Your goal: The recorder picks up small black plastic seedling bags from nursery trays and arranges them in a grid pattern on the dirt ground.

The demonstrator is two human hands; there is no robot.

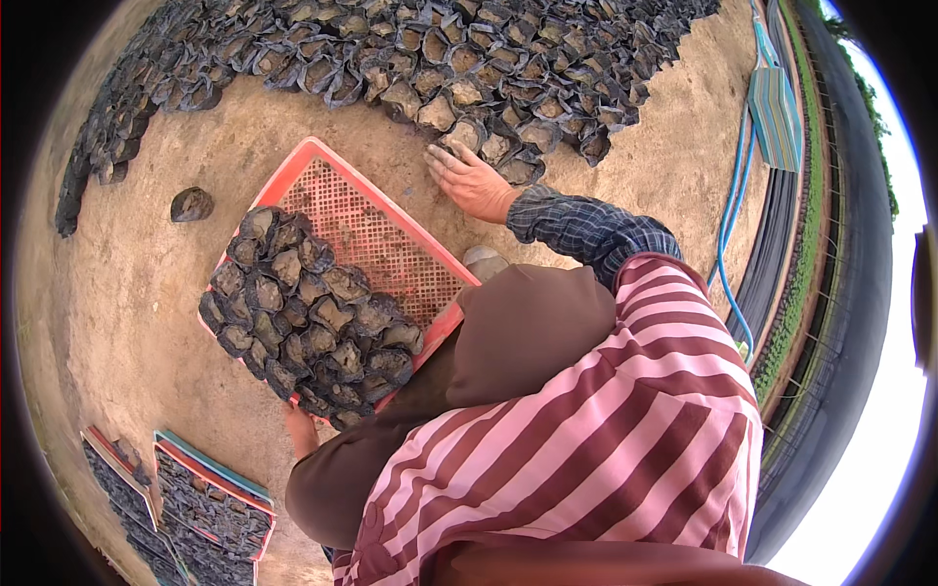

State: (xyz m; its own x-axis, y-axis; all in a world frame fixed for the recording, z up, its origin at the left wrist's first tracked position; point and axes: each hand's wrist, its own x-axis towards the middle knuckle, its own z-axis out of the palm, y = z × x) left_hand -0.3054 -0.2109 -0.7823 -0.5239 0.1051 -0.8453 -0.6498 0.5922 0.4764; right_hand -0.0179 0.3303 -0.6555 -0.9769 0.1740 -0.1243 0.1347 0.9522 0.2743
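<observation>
A red plastic crate [381, 201] with a mesh bottom lies tilted before me on the ground. Black nursery bags filled with soil [293, 315] are packed in its left and near part; the mesh shows in the rest. At the crate's lower-left edge my left hand [302, 432] grips the rim, its fingers partly hidden. My right hand [473, 183] is stretched out flat, back upward, holding nothing. Its fingertips are beside the nearest bags of a large block of soil-filled bags [440, 66], whether touching I cannot tell.
A single soil-filled bag [192, 204] sits apart on the bare ground [146, 308]. More filled crates [212, 505] stand at lower left. On the right are a striped bag [775, 121], a blue hose [725, 242] and rows of green seedlings [788, 322]. My shoe [484, 260] is beside the crate.
</observation>
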